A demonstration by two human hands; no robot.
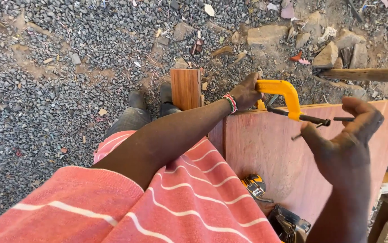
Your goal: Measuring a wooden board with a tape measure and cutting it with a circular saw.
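A yellow C-clamp [284, 96] sits over the top edge of a reddish-brown plywood panel [266, 148]. My left hand [247, 92] grips the clamp's yellow frame from the far side; a beaded bracelet is on that wrist. My right hand [345, 139] holds the clamp's black screw and its thin metal turning bar [324, 121] between thumb and fingers, near the panel's face.
A short wooden board [186, 87] stands upright beside the panel's left end. A yellow and black tape measure [254, 185] and a dark metal tool [288, 225] lie low beside the panel. Grey gravel [59, 72], stones [327, 56] and a timber beam [369, 74] surround it.
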